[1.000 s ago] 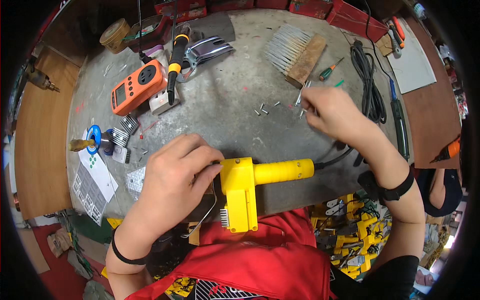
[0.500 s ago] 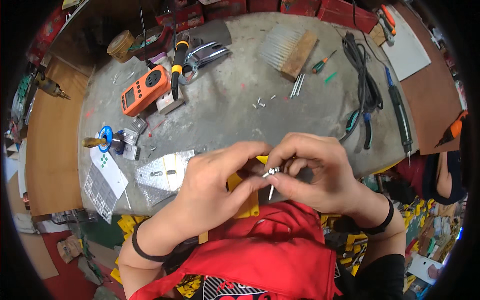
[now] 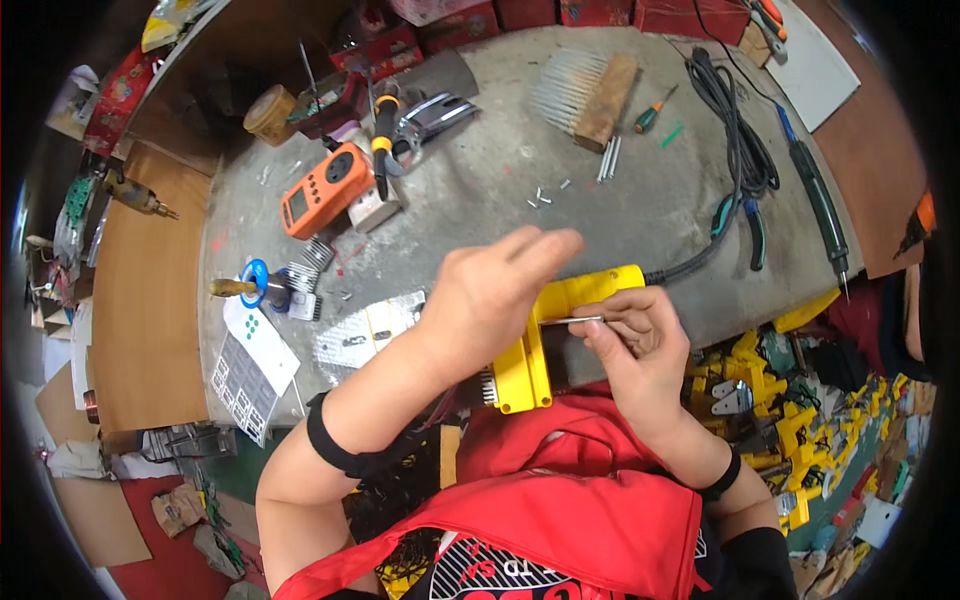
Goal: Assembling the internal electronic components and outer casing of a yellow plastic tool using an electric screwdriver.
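Note:
A yellow power-tool-like housing [image 3: 522, 370] with a bent, L-like shape lies at the bench's near edge, and a black cable comes from its right end. My right hand [image 3: 640, 345] is closed on a long thin metal screw [image 3: 572, 320] between thumb and fingers. The screw's shank points left over the housing. My left hand [image 3: 505, 285] hovers over the housing's left part, its fingers stretched toward the upper right and holding nothing visible. Its thumb is hidden. Several short screws [image 3: 540, 197] lie loose farther back, and several long ones [image 3: 608, 158] lie beside a bristle brush [image 3: 606, 98].
An orange meter [image 3: 325, 192] and a yellow-black tool [image 3: 384, 135] stand at the back left. A blue-rimmed spool [image 3: 255, 284] and a bubble-wrapped piece [image 3: 368, 335] lie left. To the right are coiled cable [image 3: 735, 130], pliers [image 3: 755, 235] and a dark green soldering-iron-like tool [image 3: 818, 210].
My hands have parted; the left has lifted up over the housing and the right has turned the screw from upright to level. More of the yellow housing shows, and the view has shifted left.

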Demonstrator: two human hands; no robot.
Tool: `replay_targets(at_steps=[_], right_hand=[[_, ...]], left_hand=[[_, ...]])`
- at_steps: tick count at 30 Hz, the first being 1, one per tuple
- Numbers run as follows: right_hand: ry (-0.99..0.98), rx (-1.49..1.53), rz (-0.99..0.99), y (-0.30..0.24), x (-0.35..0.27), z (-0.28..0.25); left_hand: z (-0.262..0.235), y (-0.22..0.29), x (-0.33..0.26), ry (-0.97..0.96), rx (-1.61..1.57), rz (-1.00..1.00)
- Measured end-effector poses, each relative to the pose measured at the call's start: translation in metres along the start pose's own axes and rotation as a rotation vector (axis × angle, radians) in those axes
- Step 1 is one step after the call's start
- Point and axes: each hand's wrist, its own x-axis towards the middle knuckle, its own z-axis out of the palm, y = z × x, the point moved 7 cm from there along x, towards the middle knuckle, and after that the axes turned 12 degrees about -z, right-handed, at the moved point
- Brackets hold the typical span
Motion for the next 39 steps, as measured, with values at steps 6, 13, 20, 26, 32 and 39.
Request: replay_targets(at_steps=[6, 13, 20, 26, 32, 39], right_hand=[[-0.013, -0.008, 0.266, 0.037, -0.003, -0.006], [-0.432, -0.515, -0.378, -0.009, 0.013, 0.007], [0.195, -1.752, -0.379, -0.100, 0.147, -0.269], [0.026, -1.388, -0.066, -0.070, 0.166, -0.359], [-0.032, 0.090, -0.087, -0.092, 0.134, -0.137], [-0.305, 0.238, -0.387, -0.095, 0.108, -0.003]], left_hand=[[0.026, 0.017, -0.004, -0.103, 0.286, 0.244], [0.021, 0.013, -0.004, 0.044, 0.290, 0.174], [0.028, -0.013, -0.013, -0.121, 0.284, -0.229], [0.031, 0.009, 0.000, -0.118, 0.254, -0.023], [0.046, 0.003, -0.005, -0.230, 0.188, -0.209], [0.047, 0.001, -0.007, -0.158, -0.007, -0.242]])
